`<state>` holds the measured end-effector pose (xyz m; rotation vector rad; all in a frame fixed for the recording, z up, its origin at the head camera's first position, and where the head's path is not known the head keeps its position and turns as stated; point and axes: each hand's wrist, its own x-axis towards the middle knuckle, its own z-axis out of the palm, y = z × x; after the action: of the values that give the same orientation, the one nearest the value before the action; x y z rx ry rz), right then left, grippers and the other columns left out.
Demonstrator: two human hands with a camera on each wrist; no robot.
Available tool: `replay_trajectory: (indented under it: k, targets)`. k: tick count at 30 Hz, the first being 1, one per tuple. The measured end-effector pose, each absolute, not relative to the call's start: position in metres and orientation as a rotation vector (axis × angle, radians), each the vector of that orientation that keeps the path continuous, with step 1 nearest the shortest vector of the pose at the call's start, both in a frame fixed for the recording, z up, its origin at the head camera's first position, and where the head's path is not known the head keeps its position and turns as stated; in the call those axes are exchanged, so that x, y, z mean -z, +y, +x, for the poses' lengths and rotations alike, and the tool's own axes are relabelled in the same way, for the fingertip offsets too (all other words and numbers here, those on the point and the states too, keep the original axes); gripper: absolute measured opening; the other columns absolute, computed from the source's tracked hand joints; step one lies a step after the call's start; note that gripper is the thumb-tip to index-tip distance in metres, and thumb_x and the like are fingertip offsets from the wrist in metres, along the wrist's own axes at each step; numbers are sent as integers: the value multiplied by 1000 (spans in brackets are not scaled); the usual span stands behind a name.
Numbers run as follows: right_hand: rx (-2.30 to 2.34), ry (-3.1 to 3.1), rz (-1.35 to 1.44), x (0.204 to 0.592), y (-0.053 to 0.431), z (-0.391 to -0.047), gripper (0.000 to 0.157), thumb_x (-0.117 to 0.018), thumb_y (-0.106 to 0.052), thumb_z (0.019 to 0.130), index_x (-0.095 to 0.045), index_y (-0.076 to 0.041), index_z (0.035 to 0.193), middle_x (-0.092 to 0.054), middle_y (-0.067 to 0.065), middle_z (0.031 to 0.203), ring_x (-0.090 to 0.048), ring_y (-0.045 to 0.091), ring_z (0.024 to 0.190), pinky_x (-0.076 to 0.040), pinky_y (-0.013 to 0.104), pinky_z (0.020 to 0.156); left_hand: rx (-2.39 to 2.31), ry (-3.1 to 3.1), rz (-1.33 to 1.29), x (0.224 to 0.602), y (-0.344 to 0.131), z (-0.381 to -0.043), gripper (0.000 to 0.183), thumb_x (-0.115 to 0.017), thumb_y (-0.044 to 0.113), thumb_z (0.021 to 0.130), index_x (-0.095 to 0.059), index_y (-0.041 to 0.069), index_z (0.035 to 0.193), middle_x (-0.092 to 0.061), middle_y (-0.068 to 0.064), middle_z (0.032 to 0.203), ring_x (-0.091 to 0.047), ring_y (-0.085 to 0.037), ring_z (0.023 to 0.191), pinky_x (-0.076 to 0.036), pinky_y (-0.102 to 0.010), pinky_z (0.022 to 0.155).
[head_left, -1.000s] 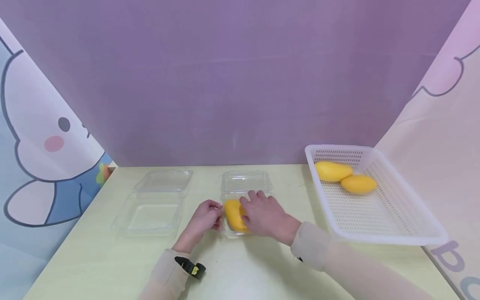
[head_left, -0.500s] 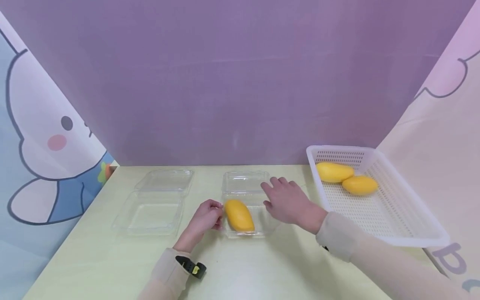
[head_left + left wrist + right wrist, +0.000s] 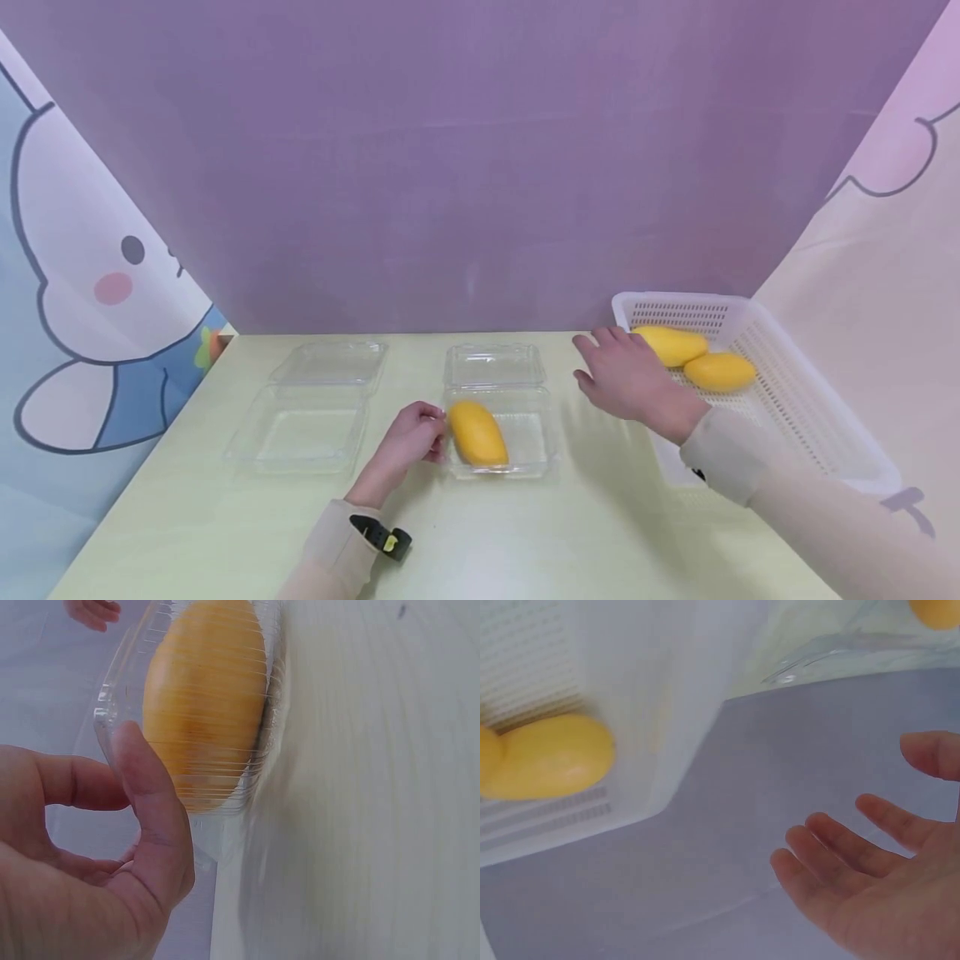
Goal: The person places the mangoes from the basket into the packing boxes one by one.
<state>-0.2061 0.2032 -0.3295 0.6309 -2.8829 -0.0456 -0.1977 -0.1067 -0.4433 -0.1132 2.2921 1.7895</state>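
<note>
A yellow mango (image 3: 477,433) lies in the left part of an open clear plastic clamshell box (image 3: 528,429), its lid folded back. My left hand (image 3: 412,437) pinches the box's left rim between thumb and index finger; the left wrist view shows the mango (image 3: 202,705) through the ribbed wall. My right hand (image 3: 633,379) hangs at the left edge of a white basket (image 3: 772,417), fingers spread and holding nothing. Inside that basket, two mangoes, one longer (image 3: 670,343) and one rounder (image 3: 720,372), touch each other; the hand partly covers the basket's near left side.
A second, larger clear clamshell box (image 3: 300,429) stands open at the left of the table (image 3: 465,550). Behind everything rises a purple backdrop (image 3: 465,183). Printed cloth panels with cartoon figures close off both sides.
My right hand has let go of the mango in the box and moved right to the basket's edge. My left hand stays on the box rim.
</note>
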Motion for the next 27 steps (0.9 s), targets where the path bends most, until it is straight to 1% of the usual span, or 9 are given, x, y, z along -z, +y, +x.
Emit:
replay_trajectory:
  k: [5,10,12,14,18,21,24,27]
  targets:
    - [38,-2913,577,327,222,-212,44,-66,-29,94,-59,0,127,-60,22,119,-54,45,115,-44,62,96,-1796,2290,-107,444,-107,-198,27,-56,5,93,-53,-7,117,-60,-18,84,-57,-20,65,-57,-32,60]
    - [67,-2975,506,326,243,-218,52,-63,-33,95,-57,1,134,-56,28,131,-49,49,124,-40,67,100,-1795,2287,-93,446,-106,-198,28,-56,6,94,-53,-7,118,-61,-18,84,-58,-20,65,-58,-32,60]
    - [62,-2994,484,325,252,-220,56,-62,-35,95,-55,2,136,-55,30,134,-49,51,126,-40,69,99,-1794,2287,-93,446,-106,-198,28,-57,6,94,-53,-7,118,-61,-18,85,-58,-21,65,-58,-32,60]
    - [41,-2999,469,324,260,-223,57,-62,-35,94,-54,3,136,-54,31,133,-49,52,124,-41,70,97,-1796,2287,-99,445,-106,-197,28,-56,5,93,-54,-7,118,-60,-18,85,-58,-21,65,-58,-32,60]
    - [-49,-3023,441,319,274,-233,58,-61,-32,94,-53,6,137,-54,32,133,-48,54,124,-38,73,97,-1801,2289,-111,444,-106,-198,29,-56,3,90,-54,-7,117,-60,-18,84,-57,-20,65,-58,-32,59]
    - [-92,-3052,406,317,285,-239,58,-61,-31,95,-52,8,137,-54,34,131,-49,55,121,-39,72,97,-1809,2281,-114,446,-106,-199,29,-56,3,90,-54,-7,117,-59,-17,83,-56,-20,65,-58,-31,58]
    - [-102,-3090,362,317,296,-245,62,-61,-33,96,-48,10,139,-52,36,130,-49,57,118,-42,71,94,-1822,2271,-117,447,-106,-200,28,-55,2,90,-53,-7,116,-59,-16,82,-56,-19,64,-58,-31,58]
    - [-127,-3135,302,318,306,-251,65,-59,-35,97,-44,9,142,-49,37,133,-48,57,118,-42,71,93,-1823,2273,-121,447,-106,-199,27,-56,3,91,-54,-7,116,-59,-16,83,-56,-19,65,-58,-31,58]
